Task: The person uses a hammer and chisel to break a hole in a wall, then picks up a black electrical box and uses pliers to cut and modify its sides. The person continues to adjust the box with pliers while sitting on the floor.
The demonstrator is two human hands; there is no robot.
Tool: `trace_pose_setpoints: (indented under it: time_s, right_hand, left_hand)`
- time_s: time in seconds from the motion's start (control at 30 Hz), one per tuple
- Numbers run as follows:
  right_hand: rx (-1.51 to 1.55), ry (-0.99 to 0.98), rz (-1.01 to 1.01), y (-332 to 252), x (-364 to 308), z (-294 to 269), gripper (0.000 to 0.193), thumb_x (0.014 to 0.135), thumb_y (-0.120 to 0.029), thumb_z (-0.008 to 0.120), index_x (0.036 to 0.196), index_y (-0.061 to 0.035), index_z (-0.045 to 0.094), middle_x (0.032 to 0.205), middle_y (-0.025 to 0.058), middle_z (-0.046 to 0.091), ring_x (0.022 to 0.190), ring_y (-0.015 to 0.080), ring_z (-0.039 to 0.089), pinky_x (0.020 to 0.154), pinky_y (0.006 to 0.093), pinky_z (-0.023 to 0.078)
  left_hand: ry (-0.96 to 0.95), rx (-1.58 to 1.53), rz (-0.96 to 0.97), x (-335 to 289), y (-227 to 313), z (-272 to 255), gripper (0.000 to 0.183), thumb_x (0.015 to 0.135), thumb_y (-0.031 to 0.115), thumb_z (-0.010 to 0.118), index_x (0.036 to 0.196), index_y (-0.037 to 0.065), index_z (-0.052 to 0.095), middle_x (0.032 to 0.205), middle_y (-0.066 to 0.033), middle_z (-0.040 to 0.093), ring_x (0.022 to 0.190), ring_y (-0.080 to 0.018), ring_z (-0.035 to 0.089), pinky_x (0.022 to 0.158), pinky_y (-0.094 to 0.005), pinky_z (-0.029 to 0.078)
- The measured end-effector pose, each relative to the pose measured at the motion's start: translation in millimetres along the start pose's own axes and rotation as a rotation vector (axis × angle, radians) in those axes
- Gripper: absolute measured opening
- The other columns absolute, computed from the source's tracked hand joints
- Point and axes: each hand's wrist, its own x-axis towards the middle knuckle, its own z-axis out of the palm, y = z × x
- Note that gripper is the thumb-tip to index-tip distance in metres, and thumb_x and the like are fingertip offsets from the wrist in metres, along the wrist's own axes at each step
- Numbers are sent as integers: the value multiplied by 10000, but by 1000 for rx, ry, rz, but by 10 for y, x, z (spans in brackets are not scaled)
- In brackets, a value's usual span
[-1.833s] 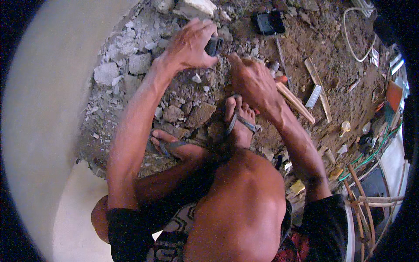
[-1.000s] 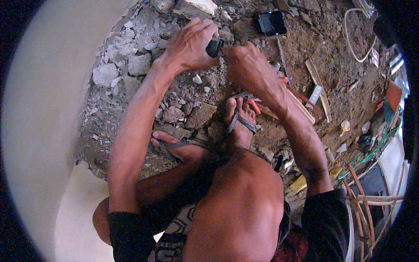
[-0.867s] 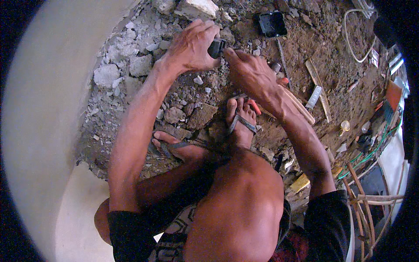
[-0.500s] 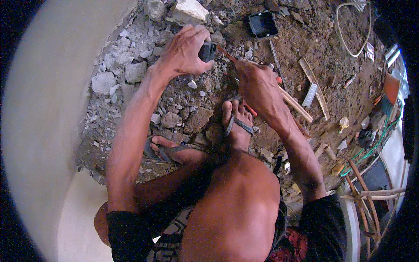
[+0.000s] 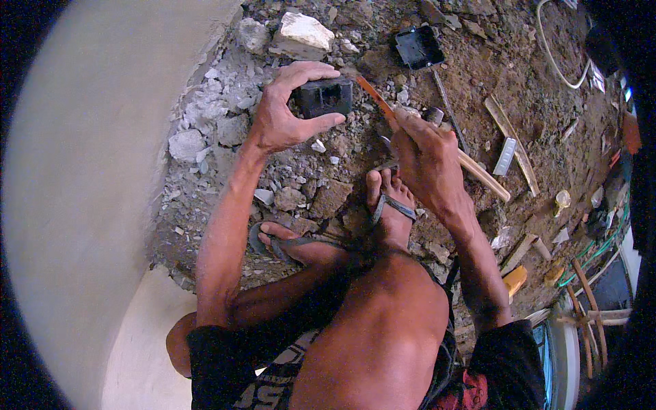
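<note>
My left hand (image 5: 281, 116) grips a small black plastic electrical box (image 5: 326, 99) from its left side, fingers over the far edge and thumb along the near one. The box is low over the rubble. In my right hand (image 5: 430, 157) is a thin, flat orange strip like a saw blade (image 5: 374, 96). Its tip points up and left, close to the box's right edge but apart from it. A wooden handle (image 5: 484, 176) sticks out beside my right hand, its other end partly hidden. Farther off, a second black electrical box (image 5: 419, 48) lies open side up.
A pale wall (image 5: 102, 171) borders the left side. Broken stones (image 5: 301, 34) and rubble cover the dirt by it. To the right lie a wooden strip (image 5: 512, 143), a small white plate (image 5: 504, 156) and green wire (image 5: 601, 246). My sandalled feet (image 5: 395, 212) are below my hands.
The view has shifted, so the scene sits farther right. My left hand has turned the box so more of its side shows. More of the orange strip is visible.
</note>
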Motion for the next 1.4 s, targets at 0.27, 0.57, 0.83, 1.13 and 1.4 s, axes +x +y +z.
trace_pose_setpoints:
  time_s: [0.27,0.57,0.83,1.13,1.4]
  right_hand:
    - [-144,-96,11,-53,-24,-34,264,902,-19,609,1159,12,661,962,220,699,796,377,696,712,416,538]
    - [-176,-190,126,15,23,127,272,894,-43,577,1152,-47,663,952,212,695,819,426,668,727,481,535]
    - [-287,-145,-8,-19,5,104,313,808,-27,584,1117,22,575,885,239,651,768,426,673,663,511,543]
    - [-399,-289,17,22,95,207,249,820,-50,578,1045,52,546,897,271,642,808,447,672,704,520,556]
    - [-390,-296,-41,21,178,164,228,817,-89,596,1010,32,583,875,256,667,814,441,684,697,519,564]
  left_hand:
    - [44,10,-67,-22,-4,1,565,657,242,888,1158,73,688,1200,-114,656,1142,-283,606,1023,-392,455]
    - [312,456,87,-44,-83,301,636,664,275,883,1240,131,655,1213,-81,644,1099,-298,591,1020,-425,433]
    - [166,445,-1,1,-29,193,534,639,247,845,1111,75,665,1117,-102,661,1053,-315,598,960,-411,453]
    - [-140,577,-120,232,-6,169,512,615,312,830,1052,100,666,1042,-96,654,975,-335,566,932,-431,452]
    - [-63,567,78,187,-145,210,506,612,319,844,1004,71,642,994,-107,617,1008,-329,561,921,-432,457]
